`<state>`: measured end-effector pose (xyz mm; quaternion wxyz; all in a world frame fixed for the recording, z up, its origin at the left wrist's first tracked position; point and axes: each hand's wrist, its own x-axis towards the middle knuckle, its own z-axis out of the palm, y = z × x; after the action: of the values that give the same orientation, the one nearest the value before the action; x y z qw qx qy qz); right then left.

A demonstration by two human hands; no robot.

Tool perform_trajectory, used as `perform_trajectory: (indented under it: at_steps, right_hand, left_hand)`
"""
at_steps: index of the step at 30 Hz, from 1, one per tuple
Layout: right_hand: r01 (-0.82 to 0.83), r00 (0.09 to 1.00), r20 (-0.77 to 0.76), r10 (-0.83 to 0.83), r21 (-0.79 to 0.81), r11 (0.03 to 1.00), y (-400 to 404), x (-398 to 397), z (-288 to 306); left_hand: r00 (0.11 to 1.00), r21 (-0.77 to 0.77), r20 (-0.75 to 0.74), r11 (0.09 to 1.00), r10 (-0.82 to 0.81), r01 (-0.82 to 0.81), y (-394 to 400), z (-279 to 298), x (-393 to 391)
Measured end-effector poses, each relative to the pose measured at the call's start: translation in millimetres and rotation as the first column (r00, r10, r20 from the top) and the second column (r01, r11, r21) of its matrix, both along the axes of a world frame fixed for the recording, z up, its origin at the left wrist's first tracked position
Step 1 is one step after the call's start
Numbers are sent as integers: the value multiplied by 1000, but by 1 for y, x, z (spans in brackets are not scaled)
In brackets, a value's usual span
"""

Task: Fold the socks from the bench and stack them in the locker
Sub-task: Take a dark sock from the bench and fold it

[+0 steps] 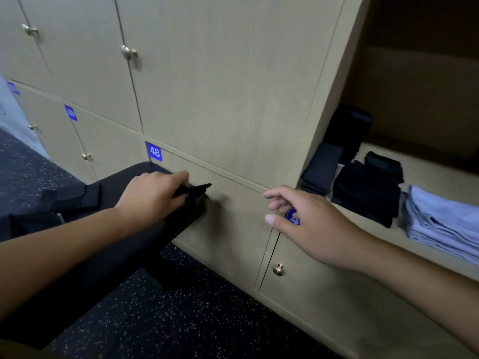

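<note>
A dark sock [193, 190], flat and folded, sits at the far end of the black worktop [116, 229], gripped in the left hand [153, 194], whose fingers [178, 177] curl around it. The right hand [308, 224] hovers with fingers [278, 194] loosely spread, holding nothing. The open locker [414, 161] holds dark sock stacks [363, 193] and pale blue folded cloths [440, 224], cut off at the frame edge. The right hand partly hides a blue number tag [294, 218].

black sock [193, 190], beige lockers [220, 86], speckled floor [181, 314]
</note>
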<state>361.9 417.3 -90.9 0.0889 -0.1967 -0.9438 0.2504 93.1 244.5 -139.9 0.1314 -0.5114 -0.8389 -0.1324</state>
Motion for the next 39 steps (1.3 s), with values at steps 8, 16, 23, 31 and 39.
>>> perform_trajectory:
  at_steps: [8,16,23,31,39]
  right_hand:
    - [63,988,-115,-99,-288,956,-6,-1,14]
    - [0,960,-170,-224,-795,607,-7,-2,39]
    - [-136,952,-243,-188,-882,452,3,14,51]
    - [6,913,-238,-330,-803,596,23,35,54]
    - [152,720,-294,-628,-817,556,58,61,71]
  left_hand:
    - [943,403,207,901,-260,160,5,55,39]
    - [849,558,86,731,-522,393,13,78,87]
    - [774,496,30,681,-633,538,24,73,102]
    - [766,367,34,721,-642,588,39,71,107]
    - [804,289,87,787,-589,545,54,72,113]
